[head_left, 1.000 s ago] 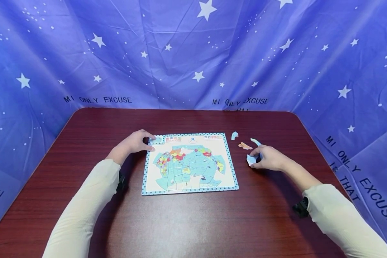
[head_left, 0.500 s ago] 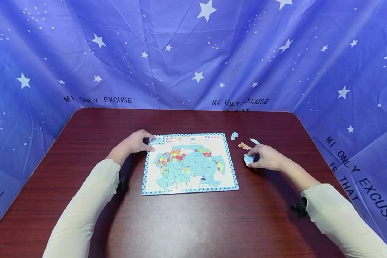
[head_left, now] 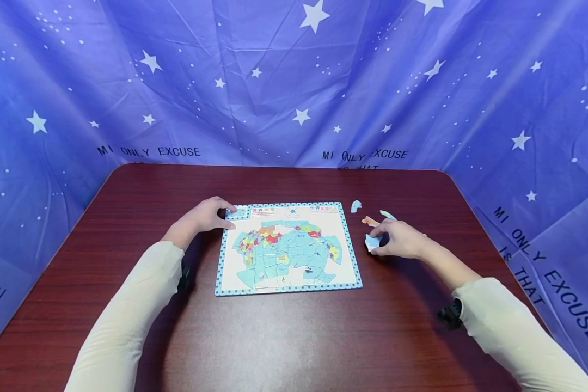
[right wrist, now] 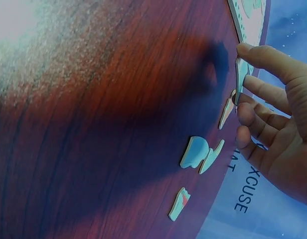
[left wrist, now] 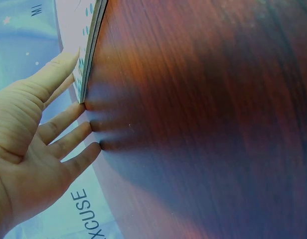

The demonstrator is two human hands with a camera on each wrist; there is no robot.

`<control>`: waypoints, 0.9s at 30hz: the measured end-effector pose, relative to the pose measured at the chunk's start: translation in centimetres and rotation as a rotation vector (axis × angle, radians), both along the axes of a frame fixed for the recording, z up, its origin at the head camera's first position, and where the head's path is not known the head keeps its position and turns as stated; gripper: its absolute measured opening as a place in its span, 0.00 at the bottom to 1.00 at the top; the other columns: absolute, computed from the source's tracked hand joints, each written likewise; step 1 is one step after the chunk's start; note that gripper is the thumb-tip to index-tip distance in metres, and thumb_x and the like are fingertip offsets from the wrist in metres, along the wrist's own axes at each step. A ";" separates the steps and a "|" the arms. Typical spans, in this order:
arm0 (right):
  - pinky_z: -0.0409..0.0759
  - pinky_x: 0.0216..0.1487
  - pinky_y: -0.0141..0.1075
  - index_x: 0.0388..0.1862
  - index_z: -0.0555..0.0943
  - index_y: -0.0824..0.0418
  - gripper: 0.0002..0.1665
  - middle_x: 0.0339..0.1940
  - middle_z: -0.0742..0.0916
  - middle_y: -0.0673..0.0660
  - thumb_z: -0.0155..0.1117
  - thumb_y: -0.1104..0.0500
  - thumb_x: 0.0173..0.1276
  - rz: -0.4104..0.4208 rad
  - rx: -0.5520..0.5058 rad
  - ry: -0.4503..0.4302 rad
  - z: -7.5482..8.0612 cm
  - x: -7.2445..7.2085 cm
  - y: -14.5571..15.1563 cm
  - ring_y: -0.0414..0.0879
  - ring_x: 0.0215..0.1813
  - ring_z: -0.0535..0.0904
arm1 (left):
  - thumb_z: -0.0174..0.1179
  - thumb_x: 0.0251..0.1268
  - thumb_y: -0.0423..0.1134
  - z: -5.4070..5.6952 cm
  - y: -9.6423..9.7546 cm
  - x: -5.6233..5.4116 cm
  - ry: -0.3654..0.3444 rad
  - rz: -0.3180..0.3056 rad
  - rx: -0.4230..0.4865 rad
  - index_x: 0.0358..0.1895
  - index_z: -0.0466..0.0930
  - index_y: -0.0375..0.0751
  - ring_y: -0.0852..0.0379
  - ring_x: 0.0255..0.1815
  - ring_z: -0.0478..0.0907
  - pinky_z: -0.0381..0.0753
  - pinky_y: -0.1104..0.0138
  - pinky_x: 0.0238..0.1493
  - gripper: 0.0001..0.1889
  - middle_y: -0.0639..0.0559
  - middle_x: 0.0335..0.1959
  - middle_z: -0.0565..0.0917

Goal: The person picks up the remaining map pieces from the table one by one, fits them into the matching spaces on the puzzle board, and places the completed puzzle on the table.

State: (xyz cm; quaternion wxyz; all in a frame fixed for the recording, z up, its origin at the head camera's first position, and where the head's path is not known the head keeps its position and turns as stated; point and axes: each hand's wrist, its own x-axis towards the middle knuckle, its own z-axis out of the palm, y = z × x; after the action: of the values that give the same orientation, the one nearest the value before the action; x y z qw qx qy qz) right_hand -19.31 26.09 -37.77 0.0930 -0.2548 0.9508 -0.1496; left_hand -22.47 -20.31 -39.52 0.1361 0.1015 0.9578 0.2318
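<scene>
A world-map jigsaw board [head_left: 235, 275] with a dotted blue border lies on the table, many coloured pieces set in it. At its far left corner rests my left hand [head_left: 207, 215]; in the left wrist view the thumb [left wrist: 56, 74] lies over the board's edge and the other fingers reach out nearly straight. Right of the board, my right hand [head_left: 404, 238] pinches a pale blue puzzle piece [head_left: 372, 242] between thumb and fingers. The right wrist view shows that puzzle piece [right wrist: 239, 82] edge-on, raised off the table.
Loose puzzle pieces lie right of the board: a pale one [head_left: 356, 206], an orange one [head_left: 370, 221] and a slim light one [head_left: 387, 214]. The right wrist view shows further ones, such as a rounded blue piece [right wrist: 195, 152]. A starry blue curtain [head_left: 274, 81] surrounds the table.
My right hand has moved a little left toward the board, carrying the pale blue puzzle piece with it. The left hand and the board have stayed where they were.
</scene>
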 end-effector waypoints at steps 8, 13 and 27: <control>0.75 0.42 0.41 0.42 0.84 0.62 0.21 0.41 0.83 0.58 0.73 0.52 0.51 -0.008 0.015 -0.022 0.2 0.0 -0.6 0.49 0.40 0.77 | 0.66 0.56 0.44 0.3 0.0 0.0 -0.012 0.007 -0.002 0.59 0.75 0.38 0.39 0.65 0.63 0.66 0.47 0.65 0.27 0.35 0.66 0.64; 0.76 0.48 0.45 0.43 0.84 0.62 0.22 0.42 0.83 0.58 0.72 0.51 0.51 -0.017 0.021 -0.031 0.3 -0.1 -1.0 0.53 0.49 0.77 | 0.66 0.57 0.44 0.3 0.0 0.0 -0.016 0.000 0.006 0.59 0.75 0.38 0.38 0.66 0.62 0.65 0.47 0.64 0.27 0.34 0.67 0.63; 0.75 0.54 0.48 0.44 0.84 0.63 0.23 0.46 0.84 0.58 0.72 0.51 0.52 0.001 -0.016 -0.039 0.3 -0.1 -1.9 0.52 0.51 0.78 | 0.66 0.56 0.45 0.0 0.0 -0.2 -0.008 -0.006 0.001 0.59 0.75 0.38 0.38 0.65 0.63 0.66 0.47 0.64 0.27 0.34 0.66 0.64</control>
State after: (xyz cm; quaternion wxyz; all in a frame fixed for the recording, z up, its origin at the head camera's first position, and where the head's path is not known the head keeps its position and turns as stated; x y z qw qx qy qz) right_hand -19.40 24.19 -37.49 0.1098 -0.2532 0.9474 -0.1621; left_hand -22.62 -20.33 -39.53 0.1408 0.1032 0.9569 0.2321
